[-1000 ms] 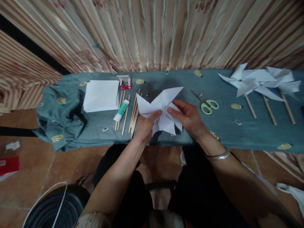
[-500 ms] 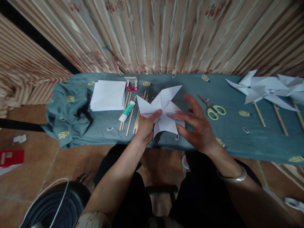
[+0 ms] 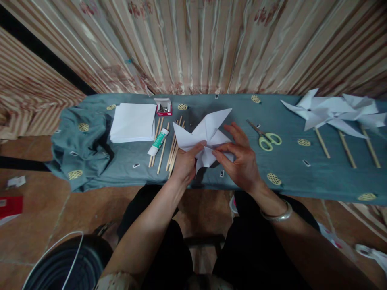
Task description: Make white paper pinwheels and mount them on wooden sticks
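Holds the pinwheel [image 3: 215,121] over the cloth [image 3: 296,171], near its front edge, between sticks [image 3: 172,154] and scissors [image 3: 266,140]. Has a narrow gap from right hand [image 3: 244,163] to scissors, wider room toward the back edge. Clamps the pinwheel's centre in left hand [image 3: 185,163]; pinches a lower blade with the right. Shows creased white paper and pointed blades above soft, pineapple-printed cloth.

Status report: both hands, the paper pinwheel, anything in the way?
Left hand holds white paper pinwheel near centre. Right hand pinches a lower blade. Green-handled scissors to its right, not blocking.
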`<action>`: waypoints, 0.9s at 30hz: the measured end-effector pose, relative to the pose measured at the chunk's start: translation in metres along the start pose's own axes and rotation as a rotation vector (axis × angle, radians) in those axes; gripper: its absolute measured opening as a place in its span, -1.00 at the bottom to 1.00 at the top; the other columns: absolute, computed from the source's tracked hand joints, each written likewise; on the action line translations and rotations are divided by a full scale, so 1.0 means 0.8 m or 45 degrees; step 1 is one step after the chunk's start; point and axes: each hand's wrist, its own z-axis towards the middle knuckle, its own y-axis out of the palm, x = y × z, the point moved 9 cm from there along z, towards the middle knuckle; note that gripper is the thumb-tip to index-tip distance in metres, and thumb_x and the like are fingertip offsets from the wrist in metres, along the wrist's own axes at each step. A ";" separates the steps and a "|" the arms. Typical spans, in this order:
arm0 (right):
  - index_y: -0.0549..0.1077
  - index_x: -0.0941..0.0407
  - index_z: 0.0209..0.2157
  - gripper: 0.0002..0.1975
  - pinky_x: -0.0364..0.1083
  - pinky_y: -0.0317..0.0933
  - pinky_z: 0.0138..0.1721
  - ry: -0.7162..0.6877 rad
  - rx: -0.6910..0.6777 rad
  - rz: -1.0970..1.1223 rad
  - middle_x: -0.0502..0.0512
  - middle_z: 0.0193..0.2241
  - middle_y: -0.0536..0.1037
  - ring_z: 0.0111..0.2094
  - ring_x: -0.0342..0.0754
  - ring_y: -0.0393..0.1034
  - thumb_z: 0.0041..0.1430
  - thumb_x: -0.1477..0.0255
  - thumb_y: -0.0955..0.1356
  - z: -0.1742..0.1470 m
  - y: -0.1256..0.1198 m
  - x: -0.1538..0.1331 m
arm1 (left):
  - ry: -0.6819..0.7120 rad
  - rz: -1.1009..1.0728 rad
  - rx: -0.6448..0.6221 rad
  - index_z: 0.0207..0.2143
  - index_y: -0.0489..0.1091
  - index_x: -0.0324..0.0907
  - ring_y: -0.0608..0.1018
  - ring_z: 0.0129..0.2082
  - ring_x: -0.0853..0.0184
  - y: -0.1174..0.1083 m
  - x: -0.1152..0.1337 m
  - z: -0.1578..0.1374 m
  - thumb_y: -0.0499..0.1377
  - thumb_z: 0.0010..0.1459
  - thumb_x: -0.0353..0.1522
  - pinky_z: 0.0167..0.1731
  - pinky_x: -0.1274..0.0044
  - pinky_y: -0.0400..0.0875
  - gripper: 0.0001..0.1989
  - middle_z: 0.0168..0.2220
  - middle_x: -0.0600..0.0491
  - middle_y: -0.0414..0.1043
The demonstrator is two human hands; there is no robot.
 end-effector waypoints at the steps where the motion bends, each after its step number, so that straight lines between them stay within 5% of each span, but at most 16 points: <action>1: 0.56 0.00 -0.40 -0.86 0.34 0.14 0.29 0.006 0.020 -0.001 0.10 0.20 0.42 0.34 0.19 0.14 0.24 0.34 0.38 0.000 -0.001 0.001 | 0.003 0.003 -0.010 -0.16 0.53 -0.24 0.63 -0.04 0.08 0.000 0.000 0.000 0.44 -0.21 -0.47 0.05 0.30 0.47 -0.54 -0.24 -0.03 0.66; 27: 0.52 0.04 -0.46 -0.89 0.30 0.19 0.24 0.083 0.167 0.127 0.13 0.08 0.53 0.24 0.19 0.29 0.16 0.41 0.42 0.001 -0.005 0.009 | -0.057 -0.047 -0.029 -0.22 0.57 -0.25 0.66 -0.24 0.24 0.005 -0.011 -0.003 0.49 -0.32 -0.49 0.00 0.38 0.46 -0.52 -0.32 0.03 0.66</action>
